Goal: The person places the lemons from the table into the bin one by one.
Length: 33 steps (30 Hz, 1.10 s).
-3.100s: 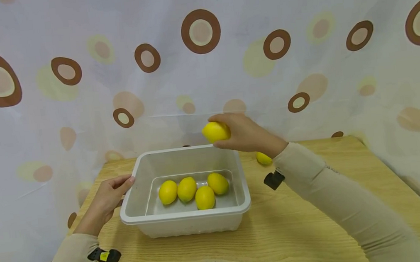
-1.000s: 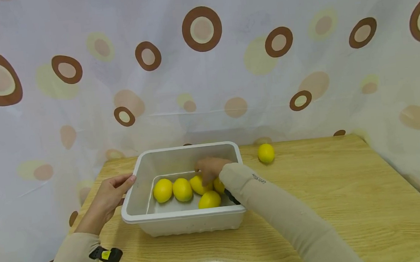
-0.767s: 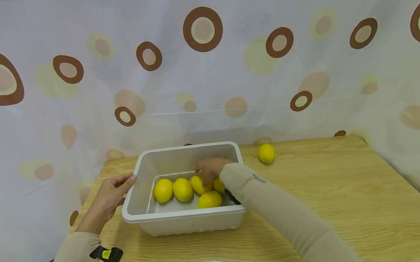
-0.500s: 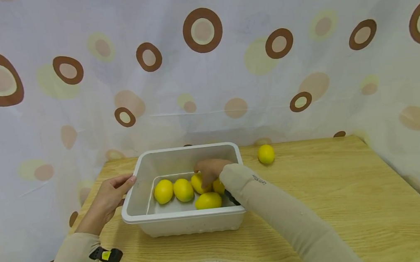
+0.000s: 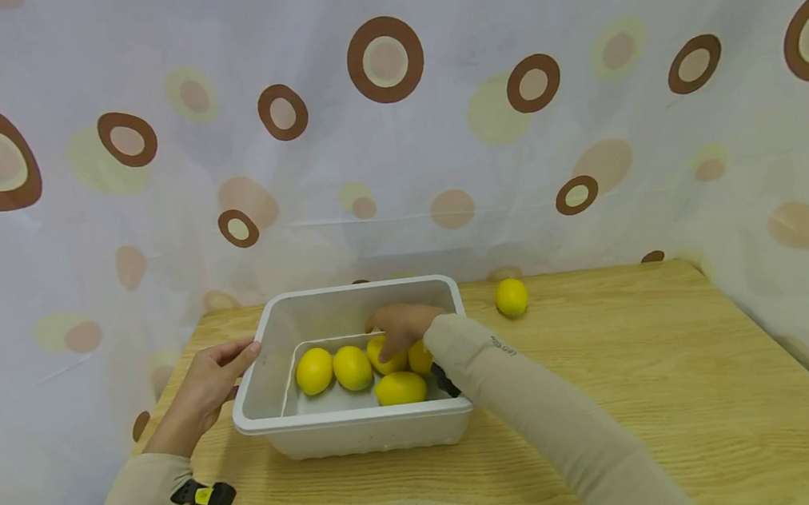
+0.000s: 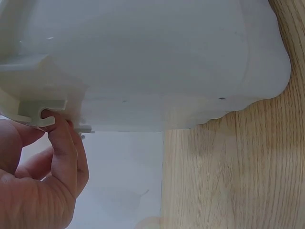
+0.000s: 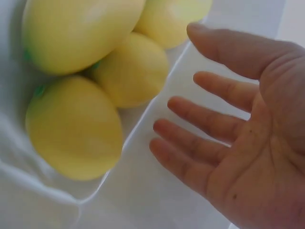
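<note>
A white plastic tub (image 5: 361, 417) stands on the table with several yellow lemons (image 5: 353, 368) on its floor. My left hand (image 5: 210, 382) pinches the tub's left rim; in the left wrist view its fingers (image 6: 64, 152) curl under the lip. My right hand (image 5: 402, 326) is down inside the tub at the right, over the lemons. In the right wrist view that hand (image 7: 238, 129) has its fingers extended and apart, holding nothing, beside a lemon (image 7: 74, 129). My right forearm and wrist partly hide the rightmost lemon (image 5: 419, 358).
One more lemon (image 5: 512, 298) lies on the wooden table (image 5: 638, 360) behind and right of the tub. A patterned cloth (image 5: 338, 154) hangs along the table's back edge. Black camera bands sit on both wrists.
About three seconds ago my right hand held a lemon above the tub; now it is inside with its fingers off the lemons. The front lemon has turned sideways. My left hand stays on the rim.
</note>
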Each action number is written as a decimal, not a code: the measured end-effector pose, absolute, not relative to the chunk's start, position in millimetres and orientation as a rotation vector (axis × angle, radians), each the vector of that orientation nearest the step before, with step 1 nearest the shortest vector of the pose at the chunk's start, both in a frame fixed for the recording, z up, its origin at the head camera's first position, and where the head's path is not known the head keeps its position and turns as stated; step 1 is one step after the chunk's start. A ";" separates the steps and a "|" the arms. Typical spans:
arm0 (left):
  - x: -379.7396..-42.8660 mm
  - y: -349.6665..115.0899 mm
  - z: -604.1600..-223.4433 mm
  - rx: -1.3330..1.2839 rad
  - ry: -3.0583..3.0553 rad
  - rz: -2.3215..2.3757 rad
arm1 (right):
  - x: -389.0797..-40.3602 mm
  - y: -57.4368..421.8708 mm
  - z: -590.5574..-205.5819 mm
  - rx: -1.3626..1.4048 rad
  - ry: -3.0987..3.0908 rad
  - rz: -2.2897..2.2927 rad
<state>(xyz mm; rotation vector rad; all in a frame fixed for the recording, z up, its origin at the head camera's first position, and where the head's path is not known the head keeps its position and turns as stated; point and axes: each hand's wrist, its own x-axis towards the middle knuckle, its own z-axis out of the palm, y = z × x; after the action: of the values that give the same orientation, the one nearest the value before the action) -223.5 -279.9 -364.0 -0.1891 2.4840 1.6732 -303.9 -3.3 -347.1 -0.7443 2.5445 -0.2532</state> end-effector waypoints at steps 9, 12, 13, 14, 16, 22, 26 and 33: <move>-223.5 -277.8 -363.2 -0.195 2.478 1.679 | -299.7 -3.0 -325.0 -0.878 2.526 -0.342; -223.0 -277.5 -363.2 -0.190 2.476 1.678 | -296.6 0.0 -311.1 -0.925 2.532 -0.392; -223.0 -277.7 -363.4 -0.190 2.475 1.678 | -295.9 1.2 -306.4 -0.964 2.559 -0.370; -222.8 -277.7 -363.5 -0.188 2.475 1.679 | -295.3 3.0 -301.8 -0.992 2.569 -0.369; -222.8 -278.2 -363.9 -0.178 2.474 1.682 | -294.4 7.2 -292.4 -1.074 2.599 -0.347; -222.0 -279.8 -364.7 -0.177 2.476 1.690 | -291.7 27.5 -269.3 -1.223 2.628 -0.437; -221.2 -280.0 -365.5 -0.182 2.472 1.692 | -288.5 46.4 -255.4 -1.205 2.673 -0.493; -222.9 -280.7 -366.1 -0.179 2.476 1.702 | -289.3 94.0 -236.9 -1.104 2.731 -0.646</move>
<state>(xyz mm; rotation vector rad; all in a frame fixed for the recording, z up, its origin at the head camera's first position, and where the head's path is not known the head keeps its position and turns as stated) -222.9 -280.7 -366.1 -0.1791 2.4756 1.7017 -289.3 94.0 -236.9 -1.1037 2.7308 -0.6456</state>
